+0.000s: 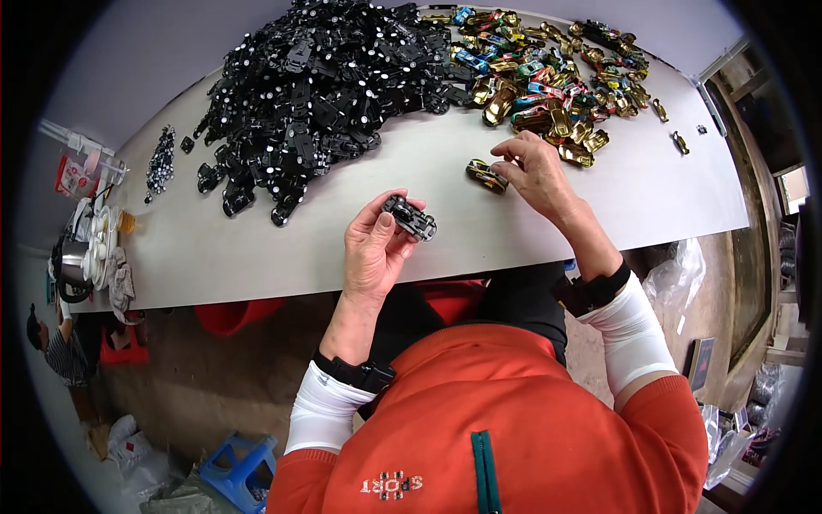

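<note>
Black chassis [409, 218], perhaps yellow-black car [485, 176]

There were 2 hands [374, 248] [539, 176] | 2 toys [409, 218] [486, 176] by them | 1 black heap [317, 90] | 1 gold heap [561, 118] | 1 silver heap [161, 167] | heap bits were too many to count | 1 table [282, 257]

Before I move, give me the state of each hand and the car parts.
Left hand: gripping the dark car piece
Dark car piece: held in that hand
Right hand: at the patterned car, contact unclear
Patterned car: lying on its own
Black car parts: heaped
Gold cars: heaped, a few loose
</note>
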`<state>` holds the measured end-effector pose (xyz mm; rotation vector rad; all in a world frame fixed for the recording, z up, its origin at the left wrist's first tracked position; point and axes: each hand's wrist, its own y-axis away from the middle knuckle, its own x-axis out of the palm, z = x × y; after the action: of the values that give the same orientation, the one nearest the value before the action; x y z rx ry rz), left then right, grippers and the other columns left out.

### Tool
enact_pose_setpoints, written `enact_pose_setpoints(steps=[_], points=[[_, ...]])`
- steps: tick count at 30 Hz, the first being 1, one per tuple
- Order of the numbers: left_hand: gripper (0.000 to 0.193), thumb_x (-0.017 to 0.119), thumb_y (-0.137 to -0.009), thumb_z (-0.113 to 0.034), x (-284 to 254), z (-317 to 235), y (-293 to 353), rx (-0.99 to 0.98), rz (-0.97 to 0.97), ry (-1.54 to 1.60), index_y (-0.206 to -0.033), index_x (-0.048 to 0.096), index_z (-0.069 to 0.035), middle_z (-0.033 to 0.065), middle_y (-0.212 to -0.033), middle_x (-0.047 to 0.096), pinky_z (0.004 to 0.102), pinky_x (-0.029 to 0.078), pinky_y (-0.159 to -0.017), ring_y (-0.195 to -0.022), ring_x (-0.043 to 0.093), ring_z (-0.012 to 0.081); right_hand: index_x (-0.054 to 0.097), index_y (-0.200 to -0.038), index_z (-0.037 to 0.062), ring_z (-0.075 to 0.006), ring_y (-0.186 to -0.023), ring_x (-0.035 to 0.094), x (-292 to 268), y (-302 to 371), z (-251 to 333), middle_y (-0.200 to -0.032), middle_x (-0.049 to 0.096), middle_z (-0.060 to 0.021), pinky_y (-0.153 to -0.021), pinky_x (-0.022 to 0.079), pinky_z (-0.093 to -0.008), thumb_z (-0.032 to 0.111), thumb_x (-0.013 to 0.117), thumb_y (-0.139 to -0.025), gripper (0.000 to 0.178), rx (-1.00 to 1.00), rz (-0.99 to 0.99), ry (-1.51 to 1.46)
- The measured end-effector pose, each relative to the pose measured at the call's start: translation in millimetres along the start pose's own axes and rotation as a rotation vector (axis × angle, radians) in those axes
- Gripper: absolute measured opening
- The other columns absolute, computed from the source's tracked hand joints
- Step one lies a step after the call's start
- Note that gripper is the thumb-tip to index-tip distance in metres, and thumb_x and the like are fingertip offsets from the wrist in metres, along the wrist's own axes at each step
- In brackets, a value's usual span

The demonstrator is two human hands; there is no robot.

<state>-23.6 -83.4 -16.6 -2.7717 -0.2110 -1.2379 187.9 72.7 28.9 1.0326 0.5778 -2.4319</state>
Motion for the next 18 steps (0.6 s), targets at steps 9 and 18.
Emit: enact_pose_setpoints(steps=[9, 18], points=[[0.039, 0.061, -0.088, -0.021, 0.7, -1.3, 1.0, 0.006, 0.021, 0.008, -0.121, 0.053, -0.001, 0.0184, -0.105, 0.062, 0.0206, 0.046, -0.052, -0.077, 0.062, 0.0155, 0.064, -0.090, -0.0016, -0.0362, -0.089, 0.057, 10.3, -2.7, 8.1, -0.093, 0.058, -0.0178, -0.078, 0.046, -0.0413, 0.020, 0.074, -0.072, 0.029, 0.003, 0.147, 0.221], [0.041, 0.059, -0.090, -0.024, -3.9, -1.2, 1.6, -0.009, 0.055, 0.046, -0.122, 0.050, 0.002, 0.0168, -0.101, 0.063, 0.0225, 0.049, -0.055, -0.076, 0.063, 0.0156, 0.064, -0.100, -0.0006, -0.0230, -0.085, 0.058, 1.6, 5.0, 16.1, -0.095, 0.056, -0.0110, -0.075, 0.046, -0.0327, 0.010, 0.073, -0.073, 0.030, 0.032, 0.292, -0.119]])
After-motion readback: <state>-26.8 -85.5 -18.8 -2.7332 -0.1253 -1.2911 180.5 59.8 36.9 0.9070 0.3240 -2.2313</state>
